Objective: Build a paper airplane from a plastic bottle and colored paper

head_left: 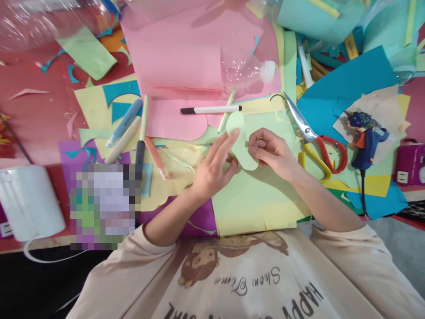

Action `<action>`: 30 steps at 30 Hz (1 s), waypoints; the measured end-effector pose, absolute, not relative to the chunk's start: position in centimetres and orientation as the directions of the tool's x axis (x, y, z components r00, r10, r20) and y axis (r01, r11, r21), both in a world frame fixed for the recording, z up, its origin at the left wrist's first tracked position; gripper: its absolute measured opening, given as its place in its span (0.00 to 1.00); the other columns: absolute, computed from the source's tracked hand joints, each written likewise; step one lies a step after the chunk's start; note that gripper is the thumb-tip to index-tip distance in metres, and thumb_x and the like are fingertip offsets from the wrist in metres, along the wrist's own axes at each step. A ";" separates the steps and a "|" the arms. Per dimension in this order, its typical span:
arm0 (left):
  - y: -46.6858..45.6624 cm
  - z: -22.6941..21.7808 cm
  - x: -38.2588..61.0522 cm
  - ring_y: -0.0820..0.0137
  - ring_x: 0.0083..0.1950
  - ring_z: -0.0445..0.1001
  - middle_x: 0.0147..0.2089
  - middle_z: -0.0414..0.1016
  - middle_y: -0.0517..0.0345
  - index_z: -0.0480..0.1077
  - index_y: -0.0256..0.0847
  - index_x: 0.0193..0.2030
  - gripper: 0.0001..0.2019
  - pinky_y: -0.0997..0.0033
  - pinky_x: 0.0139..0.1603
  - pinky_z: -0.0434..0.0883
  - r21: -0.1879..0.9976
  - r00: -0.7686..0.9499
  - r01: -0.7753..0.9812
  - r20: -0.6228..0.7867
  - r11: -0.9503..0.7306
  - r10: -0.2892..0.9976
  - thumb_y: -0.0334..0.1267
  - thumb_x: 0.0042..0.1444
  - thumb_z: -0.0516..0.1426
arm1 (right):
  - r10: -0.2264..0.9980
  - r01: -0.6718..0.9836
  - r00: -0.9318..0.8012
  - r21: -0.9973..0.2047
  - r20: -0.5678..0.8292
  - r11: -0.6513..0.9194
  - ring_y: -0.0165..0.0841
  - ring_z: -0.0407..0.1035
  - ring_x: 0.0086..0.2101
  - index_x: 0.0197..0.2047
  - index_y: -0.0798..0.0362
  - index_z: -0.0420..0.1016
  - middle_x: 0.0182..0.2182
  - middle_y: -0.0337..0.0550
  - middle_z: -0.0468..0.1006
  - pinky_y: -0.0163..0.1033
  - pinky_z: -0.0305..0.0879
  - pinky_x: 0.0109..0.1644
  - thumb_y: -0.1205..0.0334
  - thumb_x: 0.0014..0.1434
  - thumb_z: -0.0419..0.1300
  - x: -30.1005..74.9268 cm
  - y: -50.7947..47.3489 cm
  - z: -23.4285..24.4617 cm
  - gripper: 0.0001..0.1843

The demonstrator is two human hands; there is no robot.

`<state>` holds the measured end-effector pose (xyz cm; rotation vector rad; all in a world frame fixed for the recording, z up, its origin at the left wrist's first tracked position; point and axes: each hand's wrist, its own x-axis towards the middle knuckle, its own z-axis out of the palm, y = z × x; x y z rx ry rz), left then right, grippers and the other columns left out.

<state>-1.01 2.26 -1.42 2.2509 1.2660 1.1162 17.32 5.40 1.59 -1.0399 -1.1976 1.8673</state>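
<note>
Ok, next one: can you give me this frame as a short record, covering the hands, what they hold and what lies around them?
left hand: fingers stretched out, laid against the left edge of the pale green cut-out
right hand: fingers pinch its right edge
under the hands: yellow-green sheets
right of the hands: scissors with red and yellow handles; blue glue gun
beyond the hands: marker on pink paper; clear plastic bottle
</note>
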 end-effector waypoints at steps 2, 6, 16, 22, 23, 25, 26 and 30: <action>2.2 -1.4 -1.0 0.81 0.29 0.73 0.61 0.69 0.45 0.50 0.45 0.70 0.34 0.81 0.33 0.76 0.603 0.302 0.580 0.465 -0.548 0.832 0.24 0.56 0.52 | 0.855 -0.119 -0.447 -0.930 -0.262 -0.347 0.21 0.56 0.21 0.35 0.52 0.66 0.21 0.29 0.62 0.27 0.55 0.22 0.69 0.60 0.57 17.3 5.4 1.6 0.03; 2.2 -1.4 -1.0 0.81 0.29 0.74 0.62 0.68 0.46 0.49 0.46 0.70 0.34 0.81 0.31 0.75 0.599 0.303 0.602 0.441 -0.528 0.845 0.25 0.57 0.51 | 0.854 -0.111 -0.443 -0.929 -0.273 -0.354 0.20 0.56 0.20 0.35 0.53 0.65 0.20 0.29 0.62 0.27 0.55 0.22 0.70 0.59 0.56 17.3 5.5 1.7 0.04; 2.1 -1.3 -1.0 0.81 0.29 0.75 0.62 0.68 0.46 0.51 0.46 0.70 0.34 0.80 0.34 0.76 0.626 0.302 0.568 0.444 -0.533 0.844 0.24 0.57 0.52 | 0.853 -0.111 -0.442 -0.926 -0.279 -0.360 0.21 0.55 0.20 0.35 0.52 0.65 0.20 0.29 0.62 0.27 0.54 0.22 0.69 0.60 0.56 17.4 5.5 1.8 0.04; 2.1 -1.2 -1.0 0.81 0.29 0.75 0.62 0.69 0.45 0.50 0.46 0.69 0.33 0.80 0.34 0.76 0.633 0.310 0.565 0.432 -0.529 0.847 0.25 0.57 0.51 | 0.850 -0.117 -0.453 -0.927 -0.270 -0.356 0.20 0.55 0.20 0.35 0.53 0.65 0.20 0.28 0.61 0.27 0.53 0.22 0.69 0.60 0.56 17.3 5.5 1.8 0.03; 2.1 -1.2 -1.0 0.81 0.29 0.75 0.62 0.69 0.45 0.51 0.46 0.69 0.34 0.80 0.35 0.77 0.636 0.311 0.559 0.432 -0.531 0.846 0.24 0.57 0.52 | 0.849 -0.116 -0.454 -0.927 -0.270 -0.356 0.20 0.55 0.20 0.35 0.53 0.65 0.20 0.28 0.62 0.27 0.53 0.22 0.69 0.60 0.56 17.3 5.5 1.8 0.03; 2.2 -1.2 -1.0 0.81 0.29 0.74 0.61 0.69 0.46 0.51 0.46 0.69 0.34 0.80 0.36 0.77 0.642 0.309 0.549 0.439 -0.536 0.843 0.23 0.57 0.52 | 0.848 -0.117 -0.456 -0.927 -0.268 -0.356 0.20 0.55 0.20 0.35 0.53 0.65 0.20 0.28 0.61 0.28 0.53 0.22 0.69 0.60 0.56 17.3 5.5 1.8 0.03; 2.2 -1.2 -1.0 0.82 0.29 0.74 0.61 0.69 0.45 0.52 0.46 0.69 0.34 0.80 0.36 0.77 0.643 0.308 0.544 0.445 -0.539 0.841 0.23 0.56 0.53 | 0.849 -0.121 -0.457 -0.927 -0.266 -0.356 0.20 0.54 0.20 0.35 0.53 0.65 0.20 0.28 0.61 0.28 0.53 0.22 0.69 0.60 0.56 17.3 5.5 1.8 0.03; 2.2 -1.2 -1.0 0.82 0.29 0.74 0.61 0.69 0.45 0.51 0.45 0.69 0.33 0.80 0.36 0.77 0.636 0.316 0.552 0.439 -0.539 0.841 0.25 0.57 0.53 | 0.847 -0.129 -0.460 -0.924 -0.265 -0.359 0.20 0.55 0.20 0.35 0.53 0.65 0.20 0.28 0.61 0.28 0.53 0.22 0.69 0.60 0.56 17.3 5.4 1.8 0.03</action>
